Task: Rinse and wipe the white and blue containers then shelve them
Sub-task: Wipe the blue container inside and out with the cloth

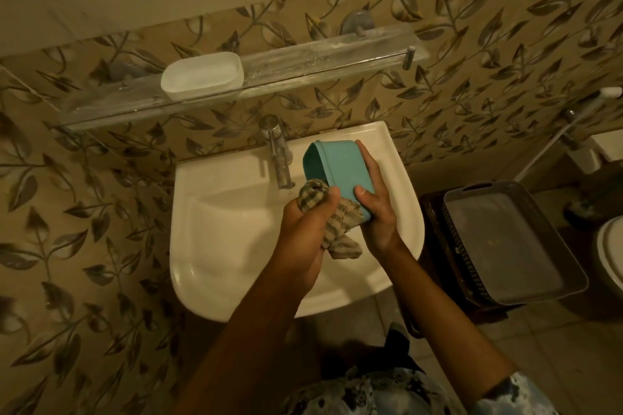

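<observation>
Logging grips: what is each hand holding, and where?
Right hand holds the blue container by its side wall; left hand grips the bunched checked cloth mid-length.

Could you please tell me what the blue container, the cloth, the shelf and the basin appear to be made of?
Blue container: likely matte plastic, with thin, evenly coloured walls. Cloth: woven fabric, checked and crumpled into soft folds. Shelf: seemingly glass or clear acrylic, see-through, streaked white, with a metal rail. Basin: probably glazed ceramic, glossy white with soft highlights.

cloth (340, 222) hides blue container's (340, 168) near corner.
</observation>
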Available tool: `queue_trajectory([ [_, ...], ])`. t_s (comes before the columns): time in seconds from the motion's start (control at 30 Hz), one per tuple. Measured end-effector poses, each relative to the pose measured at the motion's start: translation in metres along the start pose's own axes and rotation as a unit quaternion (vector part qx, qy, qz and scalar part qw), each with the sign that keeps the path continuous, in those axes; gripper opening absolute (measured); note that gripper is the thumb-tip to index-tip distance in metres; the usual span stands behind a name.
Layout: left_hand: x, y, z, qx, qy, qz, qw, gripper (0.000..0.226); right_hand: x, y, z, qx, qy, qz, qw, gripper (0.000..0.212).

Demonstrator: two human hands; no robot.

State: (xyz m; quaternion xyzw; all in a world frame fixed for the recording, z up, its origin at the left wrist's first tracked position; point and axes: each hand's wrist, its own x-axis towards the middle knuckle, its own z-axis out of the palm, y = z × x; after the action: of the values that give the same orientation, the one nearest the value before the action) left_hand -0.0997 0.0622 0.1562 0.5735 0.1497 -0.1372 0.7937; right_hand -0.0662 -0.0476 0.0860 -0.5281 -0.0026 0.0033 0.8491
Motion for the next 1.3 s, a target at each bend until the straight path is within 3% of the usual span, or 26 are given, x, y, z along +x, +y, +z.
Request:
queue_trajectory([
  [0.1, -0.001, -0.021, -0.008, 0.207, 0.02, 0.108, 0.972, 0.033, 0.001, -0.002, 0.0, 0.003, 0.004, -0.007, 1.0, 0.072],
  [0.2, 0.002, -0.037, -0.028, 0.361, -0.098, 0.2, 0.906, 0.047, 0.001, 0.001, -0.004, 0.056, 0.025, 0.007, 0.998, 0.062],
  [0.33, 0.019, -0.032, -0.059, 0.65, -0.151, 0.332, 0.667, 0.054, -0.003, 0.005, -0.009, 0.121, 0.013, 0.075, 0.99, 0.058],
  [0.37, 0.02, -0.027, -0.06, 0.683, -0.161, 0.347, 0.623, 0.054, -0.003, 0.004, -0.009, 0.137, 0.009, 0.088, 0.987, 0.059],
  [0.4, 0.02, -0.024, -0.059, 0.693, -0.166, 0.356, 0.604, 0.053, -0.003, 0.004, -0.011, 0.148, 0.003, 0.092, 0.985, 0.06],
  [0.43, 0.018, -0.023, -0.055, 0.685, -0.168, 0.359, 0.611, 0.052, -0.003, 0.003, -0.012, 0.159, 0.0, 0.091, 0.983, 0.061],
  [0.47, 0.014, -0.024, -0.049, 0.656, -0.168, 0.349, 0.647, 0.05, -0.002, 0.003, -0.013, 0.163, 0.003, 0.086, 0.983, 0.062],
  [0.53, 0.0, -0.028, -0.031, 0.521, -0.145, 0.262, 0.8, 0.05, -0.003, 0.005, -0.011, 0.153, 0.027, 0.077, 0.985, 0.071],
  [0.57, -0.005, -0.03, -0.02, 0.446, -0.119, 0.217, 0.86, 0.051, -0.005, 0.006, -0.008, 0.141, 0.045, 0.077, 0.986, 0.082],
  [0.6, -0.008, -0.031, -0.01, 0.389, -0.085, 0.187, 0.898, 0.05, -0.007, 0.006, -0.006, 0.124, 0.056, 0.075, 0.988, 0.096],
  [0.67, -0.005, -0.027, 0.001, 0.305, -0.043, 0.144, 0.941, 0.044, -0.009, 0.009, -0.007, 0.078, 0.056, 0.049, 0.994, 0.101],
  [0.73, 0.001, -0.016, 0.003, 0.217, -0.03, 0.081, 0.972, 0.039, -0.008, 0.008, -0.009, 0.021, 0.052, 0.007, 0.998, 0.082],
  [0.9, 0.019, 0.004, 0.001, 0.036, 0.018, -0.051, 0.998, 0.036, -0.005, 0.005, -0.014, -0.084, 0.008, -0.004, 0.996, 0.072],
  [1.0, 0.039, 0.027, -0.006, -0.125, 0.042, -0.127, 0.983, 0.029, -0.01, 0.011, -0.011, -0.113, -0.03, 0.022, 0.993, 0.074],
  [1.07, 0.044, 0.031, -0.009, -0.171, 0.06, -0.141, 0.973, 0.026, -0.014, 0.018, -0.01, -0.118, -0.03, 0.033, 0.992, 0.075],
  [1.3, 0.013, -0.019, -0.003, 0.008, 0.027, -0.074, 0.997, 0.04, -0.016, 0.021, -0.013, -0.086, 0.016, 0.055, 0.995, 0.082],
])
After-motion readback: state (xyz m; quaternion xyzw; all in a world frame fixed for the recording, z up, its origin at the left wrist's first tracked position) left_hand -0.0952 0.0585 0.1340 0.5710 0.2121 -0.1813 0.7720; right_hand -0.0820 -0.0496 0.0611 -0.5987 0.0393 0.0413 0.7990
